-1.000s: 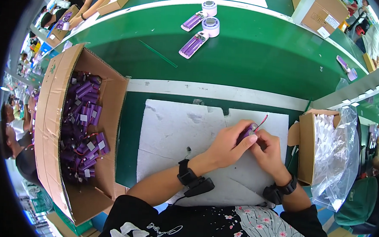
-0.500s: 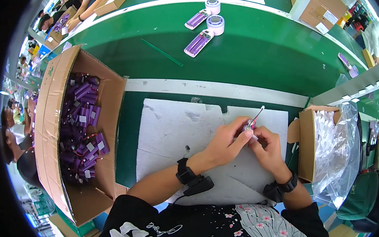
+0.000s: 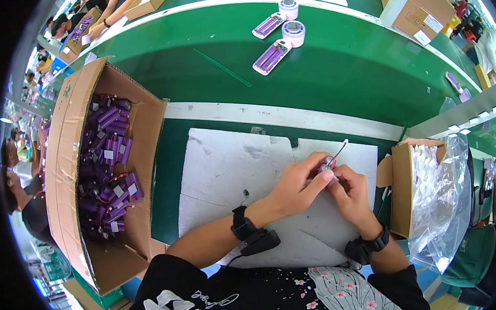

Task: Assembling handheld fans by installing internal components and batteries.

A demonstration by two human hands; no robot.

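Over the foam pad, a small purple battery pack [image 3: 327, 163] is pinched between my hands, mostly hidden by fingers. A thin wire lead with a white plug rises from it. My left hand [image 3: 296, 186] closes around its left side, the thumb laid on the pack's near end. My right hand [image 3: 351, 196] has its fingers curled against the right side of the same pack. Both wrists wear black bands. Beneath my hands lies the white foam pad [image 3: 230, 171], scuffed and cracked.
To the left, a tall cardboard box [image 3: 143, 106] holds many purple battery packs. At right stands a smaller carton [image 3: 402, 190] with white pieces and a clear plastic bag [image 3: 443, 207]. Ahead, a green conveyor belt [image 3: 349, 70] carries pale purple devices [image 3: 272, 57] and a green strip [image 3: 222, 67].
On the belt, the devices and the green strip have shifted slightly right. My hands stay nearly in place around the pack; the wire lead's tip moved slightly right.
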